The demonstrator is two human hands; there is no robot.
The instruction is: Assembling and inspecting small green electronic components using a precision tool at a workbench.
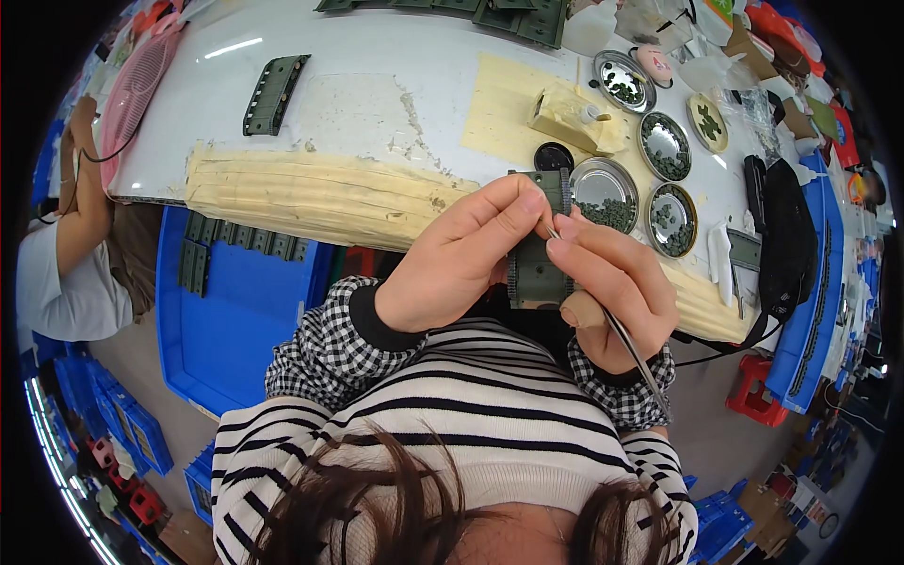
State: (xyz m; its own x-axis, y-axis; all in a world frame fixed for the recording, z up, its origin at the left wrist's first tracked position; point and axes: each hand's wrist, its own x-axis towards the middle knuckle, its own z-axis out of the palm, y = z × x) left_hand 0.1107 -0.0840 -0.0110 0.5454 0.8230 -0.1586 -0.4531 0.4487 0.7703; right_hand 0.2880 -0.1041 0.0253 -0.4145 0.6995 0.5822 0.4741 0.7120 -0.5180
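Close to my chest, my left hand (pixel 457 252) is closed on a dark green plastic part (pixel 540 271) with toothed edges. The part stands lengthwise between both hands, and the fingers cover some of it. My right hand (pixel 621 282), with a tan wrap on one finger, grips metal tweezers (pixel 638 363). Their tips meet the left fingertips over the part; whether a small piece is pinched there I cannot tell. Just beyond sit a round metal dish (pixel 629 182) of small green pieces and a black round lid (pixel 554 156).
More round dishes (pixel 692 151) of green pieces stand at the right, near a tape-wrapped holder (pixel 576 121). A similar green part (pixel 275 94) lies far left. Below the taped table edge (pixel 320 193), a blue bin (pixel 235 344) holds more parts. Another person (pixel 71 268) sits at left.
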